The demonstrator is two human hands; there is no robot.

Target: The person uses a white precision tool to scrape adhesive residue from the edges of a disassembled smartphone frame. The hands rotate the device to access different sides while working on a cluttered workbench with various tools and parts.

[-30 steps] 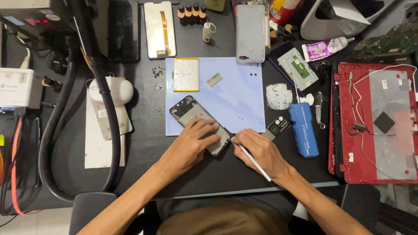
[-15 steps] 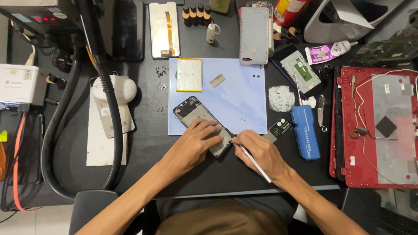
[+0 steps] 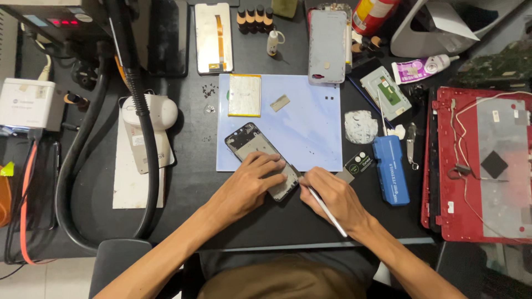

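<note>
Looking down from the head camera at a dark worktop (image 3: 188, 182) crowded with phone repair gear. Both hands meet near the middle, at the near edge of a pale blue mat (image 3: 310, 122). The left hand (image 3: 249, 185) lies flat across the near end of an opened phone frame (image 3: 246, 141), fingers spread and pressing it down; the frame lies tilted, its far end on the mat. The right hand (image 3: 330, 196) is closed around a thin white tool (image 3: 327, 211), held like a pen, with its tip at the frame's near right corner, touching or just beside the left fingertips.

The phone appears well into disassembly: its back is off and its inside is bare. A flat yellowish battery (image 3: 245, 95) lies on the mat's far left corner, a grey back cover (image 3: 327, 47) just beyond the mat, and a screen panel (image 3: 214, 37) far left of that. Tiny screws (image 3: 209, 91) are scattered left of the mat. Whether any part remains fixed inside the frame cannot be told.

A blue tool case (image 3: 390, 169) lies right of the hands, and a red laptop shell (image 3: 482, 166) at the far right. A thick black hose (image 3: 147, 138) curves down the left.

Against the frame half a second earlier, hands, tool and frame sit in the same places; only the camera view has shifted slightly.
</note>
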